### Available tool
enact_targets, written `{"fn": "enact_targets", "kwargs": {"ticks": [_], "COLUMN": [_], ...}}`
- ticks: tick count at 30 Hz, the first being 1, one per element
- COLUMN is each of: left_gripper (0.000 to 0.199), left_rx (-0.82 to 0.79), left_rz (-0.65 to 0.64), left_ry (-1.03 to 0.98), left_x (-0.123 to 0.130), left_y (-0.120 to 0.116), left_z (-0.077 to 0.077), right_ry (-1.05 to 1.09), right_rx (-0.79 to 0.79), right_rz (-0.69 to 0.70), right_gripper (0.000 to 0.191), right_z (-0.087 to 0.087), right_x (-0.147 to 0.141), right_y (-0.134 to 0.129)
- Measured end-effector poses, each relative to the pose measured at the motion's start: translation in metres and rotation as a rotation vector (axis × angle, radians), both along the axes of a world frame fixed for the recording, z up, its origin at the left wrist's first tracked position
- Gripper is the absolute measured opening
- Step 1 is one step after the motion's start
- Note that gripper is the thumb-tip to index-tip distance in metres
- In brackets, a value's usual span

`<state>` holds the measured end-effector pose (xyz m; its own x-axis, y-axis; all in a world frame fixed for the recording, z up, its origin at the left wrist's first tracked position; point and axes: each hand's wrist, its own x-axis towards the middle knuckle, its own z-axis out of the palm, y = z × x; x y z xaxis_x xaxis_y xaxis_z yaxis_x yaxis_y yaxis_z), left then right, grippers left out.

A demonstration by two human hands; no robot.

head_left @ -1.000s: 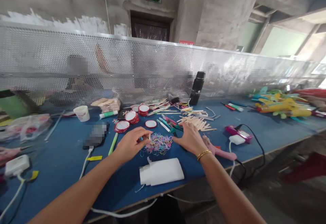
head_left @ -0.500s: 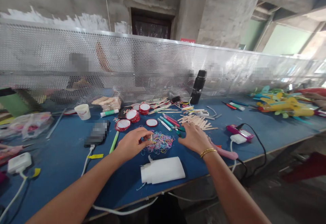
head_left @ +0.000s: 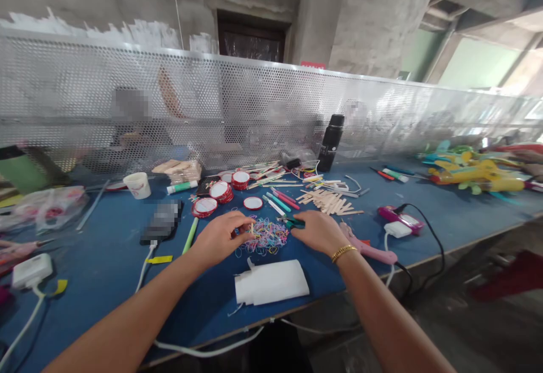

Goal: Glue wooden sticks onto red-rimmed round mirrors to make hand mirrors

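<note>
My left hand [head_left: 224, 234] is closed in a pinch on a small pale stick piece [head_left: 252, 229], at the left edge of a pile of coloured rubber bands [head_left: 268, 238]. On the other side of the pile, my right hand [head_left: 316, 229] grips a small pair of pliers [head_left: 293, 222] with dark teal handles; its metal jaws point left, above the pile's far right edge. A white pouch-like item [head_left: 272, 283] lies flat in front of the pile, nearer to me. The pink glue gun [head_left: 373, 252] rests just right of my right wrist.
Behind the hands lie pens [head_left: 285, 199], wooden sticks [head_left: 328, 200] and red-edged round tapes [head_left: 221, 192]. A black bottle [head_left: 331, 144] stands by the perforated screen [head_left: 263, 107]. Left are a paper cup [head_left: 138, 185] and a phone [head_left: 162, 223] with a cable. A purple device [head_left: 401, 220] trails cords at right.
My right hand has moved left and a little down with the pliers, bringing their jaws into view near the rubber bands. My left hand has stayed almost still.
</note>
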<state>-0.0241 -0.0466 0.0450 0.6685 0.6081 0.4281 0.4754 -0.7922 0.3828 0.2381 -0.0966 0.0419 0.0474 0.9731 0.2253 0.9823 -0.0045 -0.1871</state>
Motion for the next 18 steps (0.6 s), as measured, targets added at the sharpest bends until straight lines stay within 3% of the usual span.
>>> {"fn": "enact_targets", "kwargs": {"ticks": [6,18], "left_gripper": [0.029,0.025], "left_rx": [-0.010,-0.045], "left_rz": [0.005,-0.013], "left_ry": [-0.004,-0.088], "left_x": [-0.001,-0.002], "left_y": [0.000,0.004], "left_z": [-0.001,-0.004], "right_ry": [-0.086,-0.166], "right_rx": [-0.045,-0.029], "right_rz": [-0.119,-0.138], "right_gripper": [0.034,0.035], "right_z": [-0.006,-0.022], "right_x": [-0.001,0.001], "right_y": [0.026,0.011]}}
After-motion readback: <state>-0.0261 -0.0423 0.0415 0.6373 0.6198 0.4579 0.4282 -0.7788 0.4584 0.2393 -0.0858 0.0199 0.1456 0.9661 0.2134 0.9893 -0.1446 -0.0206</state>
